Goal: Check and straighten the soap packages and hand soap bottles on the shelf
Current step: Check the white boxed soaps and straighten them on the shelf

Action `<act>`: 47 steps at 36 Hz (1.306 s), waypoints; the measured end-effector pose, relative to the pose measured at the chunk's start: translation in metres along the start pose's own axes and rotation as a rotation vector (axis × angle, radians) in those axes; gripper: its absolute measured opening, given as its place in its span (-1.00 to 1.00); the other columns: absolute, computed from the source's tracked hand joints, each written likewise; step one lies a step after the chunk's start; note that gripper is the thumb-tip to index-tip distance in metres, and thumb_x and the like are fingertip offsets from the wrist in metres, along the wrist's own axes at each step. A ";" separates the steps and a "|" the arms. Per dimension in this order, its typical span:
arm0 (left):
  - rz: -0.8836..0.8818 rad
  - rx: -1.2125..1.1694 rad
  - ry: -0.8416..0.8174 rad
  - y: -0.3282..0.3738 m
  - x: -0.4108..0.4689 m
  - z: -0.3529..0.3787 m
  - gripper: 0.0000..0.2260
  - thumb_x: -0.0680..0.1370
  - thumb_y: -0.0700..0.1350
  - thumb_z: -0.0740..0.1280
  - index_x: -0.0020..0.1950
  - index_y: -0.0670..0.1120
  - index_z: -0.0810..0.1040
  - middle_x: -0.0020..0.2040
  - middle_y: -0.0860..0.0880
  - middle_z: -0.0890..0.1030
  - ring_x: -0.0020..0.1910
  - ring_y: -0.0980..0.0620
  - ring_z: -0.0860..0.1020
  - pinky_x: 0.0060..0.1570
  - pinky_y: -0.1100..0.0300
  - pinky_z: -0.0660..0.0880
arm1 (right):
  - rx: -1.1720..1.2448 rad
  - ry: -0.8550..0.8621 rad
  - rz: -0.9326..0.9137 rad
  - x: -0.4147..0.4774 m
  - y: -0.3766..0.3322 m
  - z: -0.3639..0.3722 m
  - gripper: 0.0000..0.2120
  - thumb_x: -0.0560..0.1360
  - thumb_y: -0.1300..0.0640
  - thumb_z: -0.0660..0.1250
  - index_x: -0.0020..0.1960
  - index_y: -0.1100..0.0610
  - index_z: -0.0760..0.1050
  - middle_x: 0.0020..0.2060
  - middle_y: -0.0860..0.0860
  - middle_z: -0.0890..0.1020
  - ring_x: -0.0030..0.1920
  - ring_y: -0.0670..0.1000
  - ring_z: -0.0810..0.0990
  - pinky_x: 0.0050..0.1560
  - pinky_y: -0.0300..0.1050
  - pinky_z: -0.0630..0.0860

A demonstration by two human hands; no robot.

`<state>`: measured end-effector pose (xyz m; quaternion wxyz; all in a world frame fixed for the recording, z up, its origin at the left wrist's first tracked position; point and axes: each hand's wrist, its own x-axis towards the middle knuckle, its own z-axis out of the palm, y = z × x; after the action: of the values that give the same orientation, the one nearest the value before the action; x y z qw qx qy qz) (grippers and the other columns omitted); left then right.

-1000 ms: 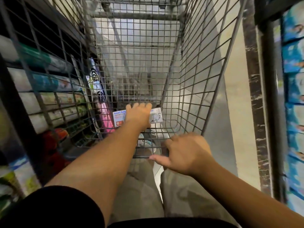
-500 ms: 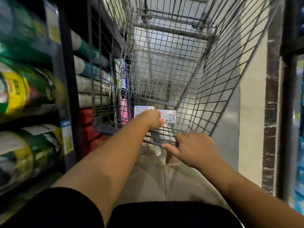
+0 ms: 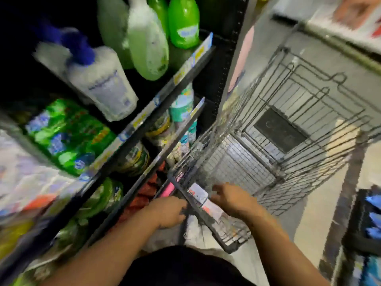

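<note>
Hand soap bottles [image 3: 103,83] and green soap packages [image 3: 68,135] had swung into my view on the shelf [image 3: 144,112] at left, where half a second before the wire cart [image 3: 288,124] filled most of it. The bottles stood on the upper level and the packages lay on the one beneath. Neither hand touched them. Both hands were low at the cart's near rim, well apart from the stock, the left hand [image 3: 169,211] at its corner and the right hand [image 3: 231,199] beside a small label [image 3: 197,192] there. Motion blur kept me from telling whether either gripped the wire. I judged the checking had yet to begin.
</note>
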<state>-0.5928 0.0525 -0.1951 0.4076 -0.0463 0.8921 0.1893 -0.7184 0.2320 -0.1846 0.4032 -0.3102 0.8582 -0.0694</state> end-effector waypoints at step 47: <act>-0.914 -0.450 1.028 -0.195 -0.423 0.100 -0.27 0.51 0.41 0.16 0.59 0.15 0.04 0.62 0.14 -0.07 0.60 -0.05 -0.14 0.55 -0.07 -0.06 | -0.558 0.270 -1.075 -0.076 -0.485 0.071 -0.61 0.47 -0.07 0.43 0.26 0.00 0.53 0.10 0.05 0.61 0.13 0.11 0.58 0.07 -0.10 0.52</act>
<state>-0.1944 -0.1204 0.0019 -0.0445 -0.5805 0.8021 0.1333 -0.3986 -0.1014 -0.0030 0.1035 -0.7811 0.6112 -0.0746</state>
